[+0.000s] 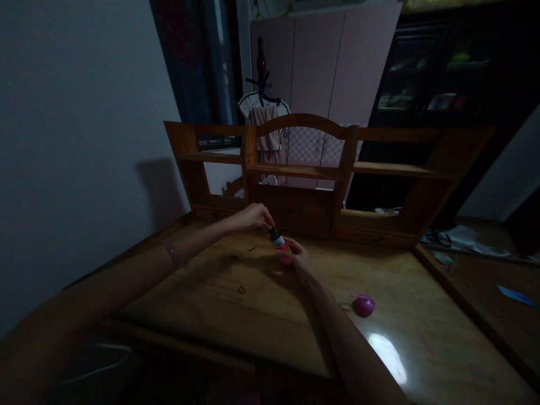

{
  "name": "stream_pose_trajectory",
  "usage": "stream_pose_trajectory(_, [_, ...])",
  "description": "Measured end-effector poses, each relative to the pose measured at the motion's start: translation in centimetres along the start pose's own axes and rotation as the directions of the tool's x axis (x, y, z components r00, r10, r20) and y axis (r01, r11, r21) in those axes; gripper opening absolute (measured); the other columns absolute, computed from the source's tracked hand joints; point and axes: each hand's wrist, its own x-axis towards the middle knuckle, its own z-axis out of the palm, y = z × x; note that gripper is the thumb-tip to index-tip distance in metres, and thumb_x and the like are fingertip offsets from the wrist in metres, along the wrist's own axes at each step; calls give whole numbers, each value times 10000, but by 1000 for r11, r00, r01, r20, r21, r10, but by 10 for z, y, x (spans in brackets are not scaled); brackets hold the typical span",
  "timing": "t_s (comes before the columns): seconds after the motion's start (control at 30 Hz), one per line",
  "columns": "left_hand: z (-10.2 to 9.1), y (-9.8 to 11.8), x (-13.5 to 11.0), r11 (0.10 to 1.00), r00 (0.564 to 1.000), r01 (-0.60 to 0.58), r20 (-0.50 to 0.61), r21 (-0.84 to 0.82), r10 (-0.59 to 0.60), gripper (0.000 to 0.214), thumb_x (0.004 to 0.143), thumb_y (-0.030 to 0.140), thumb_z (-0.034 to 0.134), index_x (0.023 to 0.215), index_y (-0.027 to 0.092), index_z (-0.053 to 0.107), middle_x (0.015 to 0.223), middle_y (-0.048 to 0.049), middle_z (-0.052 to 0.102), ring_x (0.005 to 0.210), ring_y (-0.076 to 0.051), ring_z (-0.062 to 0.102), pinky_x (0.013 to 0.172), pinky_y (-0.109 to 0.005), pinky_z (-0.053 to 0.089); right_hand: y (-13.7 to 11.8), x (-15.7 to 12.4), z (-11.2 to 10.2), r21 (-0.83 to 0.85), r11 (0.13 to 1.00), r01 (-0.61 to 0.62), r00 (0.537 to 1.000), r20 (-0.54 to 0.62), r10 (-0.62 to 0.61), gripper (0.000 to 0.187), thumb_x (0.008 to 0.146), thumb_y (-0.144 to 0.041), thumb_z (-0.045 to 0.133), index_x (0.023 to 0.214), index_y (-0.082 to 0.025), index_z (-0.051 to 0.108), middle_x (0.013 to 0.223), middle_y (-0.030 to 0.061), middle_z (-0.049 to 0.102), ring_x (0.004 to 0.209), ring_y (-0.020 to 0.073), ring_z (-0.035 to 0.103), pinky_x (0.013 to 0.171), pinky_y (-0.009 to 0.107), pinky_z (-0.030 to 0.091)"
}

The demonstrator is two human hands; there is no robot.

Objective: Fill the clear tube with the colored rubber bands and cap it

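Note:
A small bottle (278,242) with a dark top and a red-pink body is tilted above the wooden table (202,315). My right hand (297,257) is wrapped round its lower body. The fingers of my left hand (255,216) are pinched together at the dark top of the bottle. On the table to the left lie a small dark loop (233,258), a thin dark strip (251,248) and a brownish loop (242,289). A shiny purple ball-shaped thing (363,305) with a string rests to the right of my right forearm.
A wooden shelf unit (295,169) stands along the table's back edge. Behind it are a pink wardrobe (318,67) and a rack with hanging clothes (265,107). A white wall (84,140) rises at the left. Another wooden surface at the right holds a blue packet (515,295).

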Motion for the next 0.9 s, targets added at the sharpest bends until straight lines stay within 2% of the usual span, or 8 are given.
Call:
stream_pose_trajectory(0.13, [0, 1, 0, 1000, 1000, 2, 13, 7, -2, 215, 687, 202, 680, 875, 160, 775, 779, -40, 747, 740, -168, 664, 629, -209, 436, 1, -1, 0, 9, 1000, -1, 1000, 8, 0, 573, 613, -339, 767, 1161, -235, 640, 1103, 36, 671, 972, 214, 606, 847, 323, 455])
stream_pose_trajectory(0.3, [5, 9, -2, 999, 998, -15, -63, 37, 17, 177, 672, 267, 730, 806, 154, 752, 739, -28, 733, 709, -161, 660, 620, -215, 429, -1, -3, 1, 19, 1000, 9, 1000, 11, -9, 564, 617, -329, 768, 1158, -227, 642, 1105, 42, 672, 988, 213, 603, 849, 311, 450])
stream_pose_trajectory(0.47, [13, 11, -3, 999, 995, 28, -93, 16, -26, 197, 657, 298, 756, 782, 149, 724, 740, -38, 729, 710, -172, 661, 603, -224, 427, -2, -2, 1, 19, 1000, 9, 1000, 9, -9, 558, 604, -322, 769, 1141, -226, 653, 1107, 42, 673, 999, 219, 601, 860, 318, 447])
stream_pose_trajectory(0.57, [14, 7, -3, 999, 996, 31, -82, -17, -32, 184, 672, 283, 745, 798, 152, 721, 749, -37, 732, 722, -172, 666, 617, -226, 437, -3, -1, 1, 16, 1000, 6, 1000, 1, -6, 557, 599, -317, 772, 1136, -225, 657, 1112, 42, 672, 1010, 219, 597, 870, 318, 442])
stream_pose_trajectory(0.73, [10, 0, -3, 990, 999, -26, -24, -140, 23, 179, 701, 227, 710, 864, 155, 713, 816, -34, 740, 783, -169, 679, 685, -226, 467, -2, 0, 1, 12, 1000, -9, 1000, -11, 9, 573, 592, -334, 768, 1144, -226, 654, 1104, 44, 673, 991, 225, 602, 860, 333, 451])
stream_pose_trajectory(0.9, [9, -1, -2, 996, 999, -12, -43, -84, 9, 204, 661, 223, 737, 846, 150, 690, 809, -28, 723, 773, -171, 668, 660, -228, 465, -2, 0, 1, -1, 1000, -11, 1000, -4, 11, 577, 596, -332, 770, 1150, -227, 649, 1107, 40, 672, 987, 220, 602, 863, 330, 451])
